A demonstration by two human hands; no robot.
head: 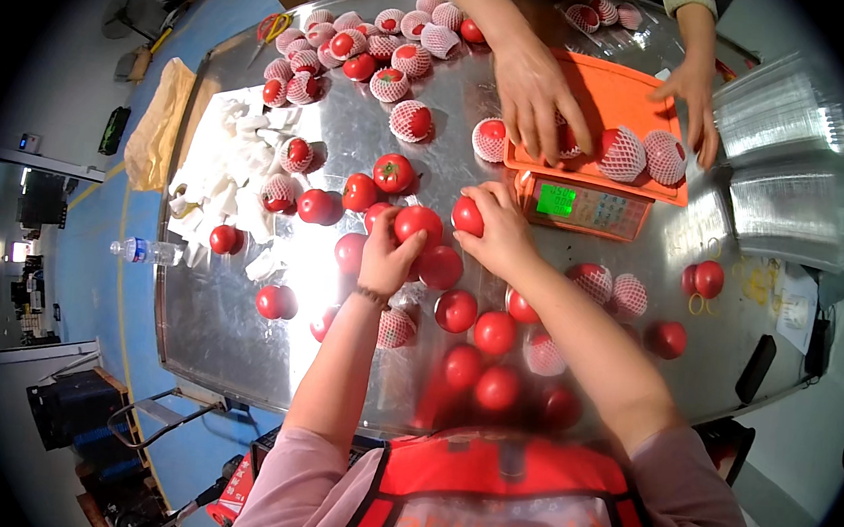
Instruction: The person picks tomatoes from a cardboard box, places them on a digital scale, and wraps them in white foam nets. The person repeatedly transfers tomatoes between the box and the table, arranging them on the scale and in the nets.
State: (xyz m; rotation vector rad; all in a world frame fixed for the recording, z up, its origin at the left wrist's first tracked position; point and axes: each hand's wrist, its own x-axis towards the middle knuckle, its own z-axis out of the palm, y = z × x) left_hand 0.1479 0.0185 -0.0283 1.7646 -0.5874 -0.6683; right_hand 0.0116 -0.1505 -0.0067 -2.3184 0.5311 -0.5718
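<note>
My left hand grips a red tomato between thumb and fingers, over a cluster of bare tomatoes. A second tomato is in my right hand, just in front of an orange digital scale with a lit green display. Loose bare tomatoes lie on the metal table around and below my hands. Some tomatoes near me wear white foam net sleeves. Across the table, a co-worker's hand rests over netted tomatoes on the scale's tray.
Many netted tomatoes are grouped at the far left, by scissors. White foam sleeves are heaped on the left, near a plastic bottle. Clear plastic packaging is stacked on the right, near rubber bands and a black object.
</note>
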